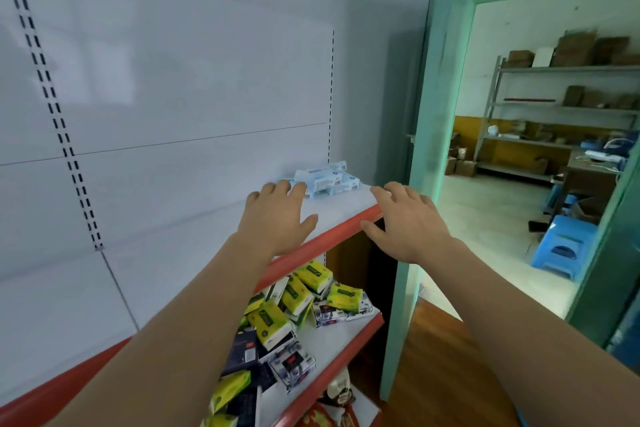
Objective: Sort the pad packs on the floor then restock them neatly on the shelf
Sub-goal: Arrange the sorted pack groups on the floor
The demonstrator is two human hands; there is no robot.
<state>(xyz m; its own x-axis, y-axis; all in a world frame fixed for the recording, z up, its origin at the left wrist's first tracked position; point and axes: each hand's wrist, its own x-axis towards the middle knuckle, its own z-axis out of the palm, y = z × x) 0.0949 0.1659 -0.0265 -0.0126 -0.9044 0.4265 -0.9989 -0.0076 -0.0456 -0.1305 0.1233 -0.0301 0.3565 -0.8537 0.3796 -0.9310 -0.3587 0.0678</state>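
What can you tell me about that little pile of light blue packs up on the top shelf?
The light blue packs are a small cluster of flat, rectangular packs in glossy pale blue and white wrapping with small printed labels. They lie flat, loosely stacked and slightly askew, at the far right end of the white upper shelf with its red front edge, close to the back panel. The left hand, fingers spread, reaches their near edge and seems to touch it. The right hand hovers open beside them, apart from the packs.
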